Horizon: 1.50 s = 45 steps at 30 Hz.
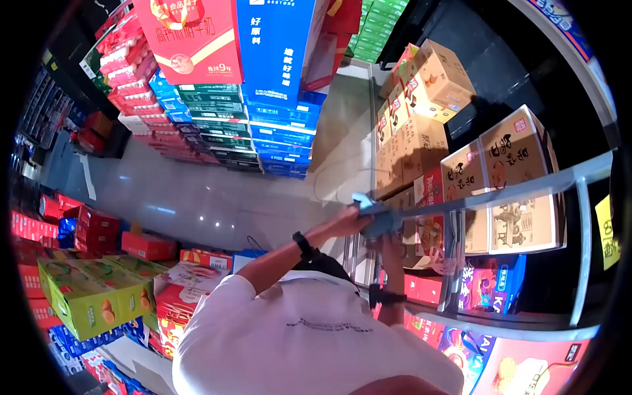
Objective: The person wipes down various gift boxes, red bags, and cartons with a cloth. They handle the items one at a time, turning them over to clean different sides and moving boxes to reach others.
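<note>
My left hand [349,220] reaches across from the left, its fingers closed on a grey-blue cloth [382,222]. The cloth is bunched around the near end of a grey metal rail [487,197]. From below, my right hand [390,249] comes up against the underside of the same cloth, most of its fingers hidden by it. A pale blue fold [361,199] sticks up by the left fingers. Dark bands circle both wrists. The rail belongs to a ladder-like metal frame with a crossbar [582,217] farther right.
Brown cartons [520,181] stand behind and below the frame. Stacked blue boxes [280,59] and red boxes [191,43] rise ahead. At lower left are green boxes [95,289]. A grey glossy floor [178,197] runs between the stacks. Pink packages [526,368] lie at lower right.
</note>
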Each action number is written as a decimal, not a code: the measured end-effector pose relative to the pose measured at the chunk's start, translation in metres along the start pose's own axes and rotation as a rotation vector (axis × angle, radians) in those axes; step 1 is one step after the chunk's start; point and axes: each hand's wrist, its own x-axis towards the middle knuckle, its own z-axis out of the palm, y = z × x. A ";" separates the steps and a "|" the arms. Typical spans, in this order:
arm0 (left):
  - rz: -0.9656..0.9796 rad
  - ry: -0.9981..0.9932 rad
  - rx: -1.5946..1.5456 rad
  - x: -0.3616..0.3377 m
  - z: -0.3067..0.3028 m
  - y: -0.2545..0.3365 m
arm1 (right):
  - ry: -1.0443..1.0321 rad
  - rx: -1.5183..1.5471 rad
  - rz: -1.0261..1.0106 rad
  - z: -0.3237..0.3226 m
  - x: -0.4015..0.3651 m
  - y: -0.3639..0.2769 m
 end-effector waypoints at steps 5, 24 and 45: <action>-0.102 0.352 -0.033 -0.004 -0.075 0.024 | -0.067 -0.065 -0.194 0.092 0.111 -0.029; -0.366 1.003 -0.339 0.171 -0.214 -0.106 | -0.307 -0.778 -1.440 0.280 0.348 -0.169; 0.153 1.124 0.212 0.097 -0.213 0.070 | -0.558 -0.338 -1.338 0.271 0.260 -0.224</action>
